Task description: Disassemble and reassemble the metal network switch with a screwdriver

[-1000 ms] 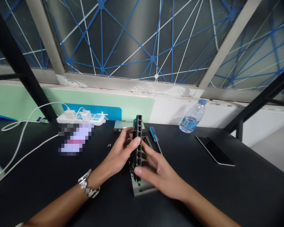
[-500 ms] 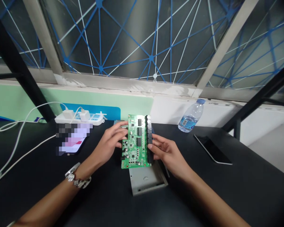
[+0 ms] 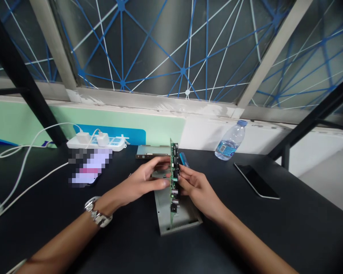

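Note:
A green circuit board (image 3: 173, 179) with a black row of ports stands on edge, seen edge-on, above a grey metal case half (image 3: 175, 219) on the black table (image 3: 274, 228). My left hand (image 3: 144, 182), with a metal watch on its wrist, grips the board's left face with fingers and thumb. My right hand (image 3: 196, 186) pinches the board from the right side, fingers closed on the port row. Behind the board lies a second flat metal case part (image 3: 151, 152). A blue-handled screwdriver (image 3: 184, 159) shows just past my right fingers.
A white power strip (image 3: 95, 142) with chargers and white cables (image 3: 25, 167) sits at the back left, beside a blurred-out item (image 3: 88, 167). A water bottle (image 3: 230, 141) lies at the back right, a dark phone (image 3: 255, 179) to the right. Small screws (image 3: 130, 175) lie near my left hand.
The board faced the camera flat half a second ago; both hands have turned it edge-on and lowered it toward the grey case half.

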`<state>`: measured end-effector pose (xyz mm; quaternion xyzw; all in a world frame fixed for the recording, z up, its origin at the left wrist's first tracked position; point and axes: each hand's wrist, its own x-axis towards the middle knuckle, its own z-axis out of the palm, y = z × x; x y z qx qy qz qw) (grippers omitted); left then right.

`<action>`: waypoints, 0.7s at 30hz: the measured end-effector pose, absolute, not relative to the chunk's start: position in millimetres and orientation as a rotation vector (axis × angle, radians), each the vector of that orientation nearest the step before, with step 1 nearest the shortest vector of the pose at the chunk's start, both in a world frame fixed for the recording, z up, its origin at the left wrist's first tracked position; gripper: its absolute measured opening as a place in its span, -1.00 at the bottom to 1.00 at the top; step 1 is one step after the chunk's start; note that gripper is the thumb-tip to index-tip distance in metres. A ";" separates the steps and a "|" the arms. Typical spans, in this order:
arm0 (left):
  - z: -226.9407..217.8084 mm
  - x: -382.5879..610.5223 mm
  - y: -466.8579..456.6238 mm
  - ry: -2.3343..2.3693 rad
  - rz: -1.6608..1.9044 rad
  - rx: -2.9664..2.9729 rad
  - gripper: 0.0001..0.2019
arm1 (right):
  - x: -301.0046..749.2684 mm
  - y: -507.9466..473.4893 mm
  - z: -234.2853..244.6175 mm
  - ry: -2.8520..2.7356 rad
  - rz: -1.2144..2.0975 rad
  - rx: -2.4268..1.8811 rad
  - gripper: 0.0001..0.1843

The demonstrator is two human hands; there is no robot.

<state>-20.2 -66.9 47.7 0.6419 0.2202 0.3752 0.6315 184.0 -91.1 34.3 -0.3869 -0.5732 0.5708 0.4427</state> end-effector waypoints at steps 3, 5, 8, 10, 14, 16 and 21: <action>42.8 -13.3 -70.1 0.472 0.845 1.398 -0.37 | 182.2 -92.0 32.3 -1.428 1.399 -0.892 -0.56; 39.4 -9.8 -72.5 0.440 0.823 1.357 -0.32 | 181.8 -91.9 31.3 -1.452 1.368 -0.861 -0.58; 36.2 -6.0 -75.5 0.412 0.798 1.326 -0.28 | 181.4 -92.1 31.8 -1.482 1.323 -0.862 -0.60; 35.4 -4.2 -76.8 0.418 0.799 1.322 -0.27 | 180.8 -92.7 33.3 -1.479 1.312 -0.867 -0.61; 35.4 -3.1 -77.3 0.428 0.799 1.334 -0.27 | 179.3 -94.4 35.1 -1.452 1.353 -0.857 -0.61; 36.0 -4.4 -77.7 0.428 0.795 1.333 -0.26 | 179.2 -94.7 34.1 -1.448 1.347 -0.850 -0.62; 38.4 -10.5 -79.7 0.451 0.734 1.220 -0.36 | 180.2 -95.0 28.3 -1.416 1.335 -0.938 -0.58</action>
